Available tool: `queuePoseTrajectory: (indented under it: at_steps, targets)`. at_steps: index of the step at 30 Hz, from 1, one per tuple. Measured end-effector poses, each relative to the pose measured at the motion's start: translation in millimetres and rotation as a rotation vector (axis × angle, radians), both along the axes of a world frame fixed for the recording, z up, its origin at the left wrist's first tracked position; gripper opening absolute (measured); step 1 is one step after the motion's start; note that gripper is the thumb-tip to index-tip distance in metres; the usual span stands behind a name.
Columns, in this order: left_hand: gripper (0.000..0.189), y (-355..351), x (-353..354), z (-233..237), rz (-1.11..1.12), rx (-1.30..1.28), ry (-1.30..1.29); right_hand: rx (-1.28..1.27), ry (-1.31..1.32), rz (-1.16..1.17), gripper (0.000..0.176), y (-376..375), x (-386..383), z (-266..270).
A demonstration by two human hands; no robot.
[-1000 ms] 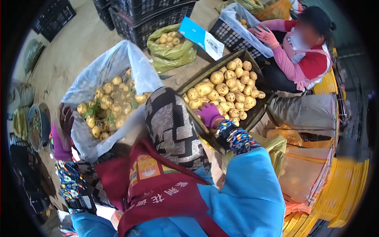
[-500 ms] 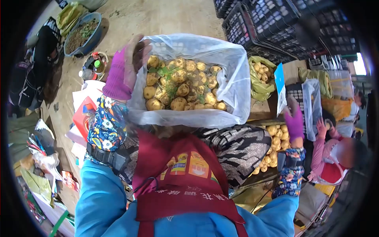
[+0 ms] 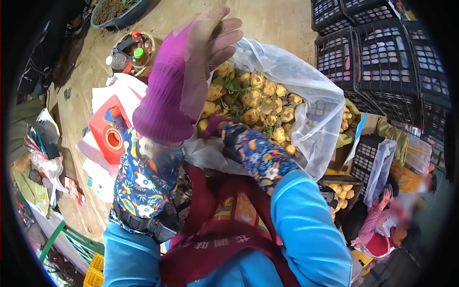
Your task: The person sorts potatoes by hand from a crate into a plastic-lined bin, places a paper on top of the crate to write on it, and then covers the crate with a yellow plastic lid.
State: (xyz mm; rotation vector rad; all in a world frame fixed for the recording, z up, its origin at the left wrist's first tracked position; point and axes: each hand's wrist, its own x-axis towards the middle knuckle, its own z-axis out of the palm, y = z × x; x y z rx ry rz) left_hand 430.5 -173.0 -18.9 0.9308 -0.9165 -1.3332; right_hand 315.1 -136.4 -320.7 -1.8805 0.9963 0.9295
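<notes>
My left hand, in a purple and grey glove, is raised at the upper left edge of the lined crate. Its fingers are stretched out and hold nothing. Dirty yellow potatoes with green leafy bits lie in the crate, inside a translucent white plastic liner. My right hand, in a purple glove, reaches across to the crate's near left part, among the potatoes. Its fingers are mostly hidden, so its grip cannot be made out.
Black mesh crates are stacked at the upper right. A red box, papers and a basket with bottles lie at the left. A blue basin stands farther back. Another person in pink sits at the lower right.
My right hand has moved from the far right side into the crate. My left hand has risen and shifted right. The view has turned, so the crate appears tilted.
</notes>
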Motion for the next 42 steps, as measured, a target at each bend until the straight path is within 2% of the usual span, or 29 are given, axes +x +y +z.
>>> queuePoseTrajectory:
  at_steps: [3, 5, 6, 7, 9, 10, 12, 13, 15, 17, 18, 19, 20, 22, 23, 24, 30, 32, 33, 35, 36, 37, 39, 41, 42]
  targets:
    - [0.046, -7.1, -8.9, 13.7, 0.076, 0.19, 0.059, 0.038, -0.183, -0.225, 0.069, -4.1, -42.8, -20.2]
    - [0.051, -14.4, -10.0, 12.9, 0.041, 0.209, -0.143, 0.145, -0.441, -0.59, 0.068, -8.3, -87.8, -27.8]
    - [0.053, -17.6, -12.0, 10.5, 0.017, 0.216, -0.244, 0.242, -0.587, -0.815, 0.061, -14.3, -96.9, 30.1]
    - [0.054, -16.4, -16.8, 3.7, -0.003, 0.104, -0.37, 0.349, -0.743, -1.026, 0.055, -20.6, -104.8, 91.8]
    - [0.056, -12.9, -30.1, -9.2, -0.04, -0.142, -0.613, 0.301, -0.714, -1.187, 0.043, -38.8, -120.2, 163.3]
    - [0.067, -6.1, -36.5, -3.5, -0.22, 0.011, -0.572, 0.11, -0.812, -0.938, 0.039, -44.4, -128.6, 180.8]
    - [0.069, 4.9, -55.0, -29.5, -0.209, -0.257, -0.845, -0.412, -0.93, -0.485, 0.032, -55.0, -145.4, 215.7]
    - [0.07, 9.4, -64.3, -30.3, -0.196, -0.393, -0.975, -0.446, -0.959, -0.563, 0.031, -53.7, -143.7, 228.6]
    - [0.071, 10.7, -75.3, -23.9, -0.159, -0.358, -0.907, -0.503, -1.109, -0.736, 0.032, -50.6, -141.0, 237.2]
    - [0.067, 7.5, -76.6, -20.9, -0.162, -0.397, -0.775, -0.397, -1.125, -0.831, 0.035, -48.7, -145.0, 215.5]
    - [0.065, 7.4, -73.1, -16.7, -0.231, -0.165, -0.581, -0.261, -1.016, -0.825, 0.038, -51.6, -150.2, 189.9]
    - [0.064, 8.1, -68.7, -6.9, -0.319, 0.049, -0.381, -0.22, -0.721, -0.78, 0.043, -51.9, -149.7, 192.1]
    - [0.062, 8.6, -64.3, 3.0, -0.358, 0.275, -0.186, -0.164, -0.43, -0.676, 0.05, -52.4, -149.2, 194.4]
    - [0.061, 5.1, -57.3, 12.1, -0.319, 0.37, 0.049, -0.251, 0.142, -0.221, 0.083, -45.8, -176.9, 100.1]
    - [0.061, 3.4, -54.9, 14.6, -0.285, 0.368, 0.111, -0.142, 0.198, -0.131, 0.092, -31.5, -187.6, 80.6]
    - [0.06, 3.0, -51.7, 16.5, -0.26, 0.364, 0.15, 0.107, 0.323, 0.02, 0.087, -26.2, -180.9, 74.6]
    - [0.059, -1.9, -47.8, 18.0, -0.18, 0.358, 0.231, 0.176, 0.143, 0.046, 0.062, -1.2, -210.0, 45.8]
    - [0.055, -3.0, -46.2, 15.1, -0.163, 0.379, 0.259, 0.605, -0.483, -0.791, 0.047, -0.5, -250.5, 60.4]
    - [0.053, -4.2, -45.7, 13.7, -0.159, 0.386, 0.275, 0.727, -0.541, -1.154, 0.039, 0.4, -246.7, 100.5]
    - [0.054, -4.4, -44.4, 12.4, -0.151, 0.409, 0.288, 0.925, -0.806, -1.356, 0.036, -1.7, -264.7, 113.8]
    - [0.054, -4.1, -44.4, 11.5, -0.148, 0.423, 0.294, 0.96, -0.853, -1.541, 0.029, 1.1, -268.0, 118.2]
    - [0.054, -2.6, -44.5, 9.9, -0.136, 0.396, 0.292, 0.94, -1.01, -1.513, 0.019, -1.1, -263.4, 120.9]
    - [0.055, 0.4, -44.6, 5.4, -0.101, 0.346, 0.287, 0.489, -0.817, -1.231, 0.025, -12.0, -269.0, 115.4]
    - [0.054, 0.4, -45.8, 1.9, -0.112, 0.381, 0.355, 0.066, -0.375, -1.037, 0.035, -18.3, -247.5, 109.6]
    - [0.054, -0.3, -44.7, 0.6, -0.113, 0.397, 0.389, -0.196, -0.359, -0.794, 0.042, -15.8, -248.8, 74.3]
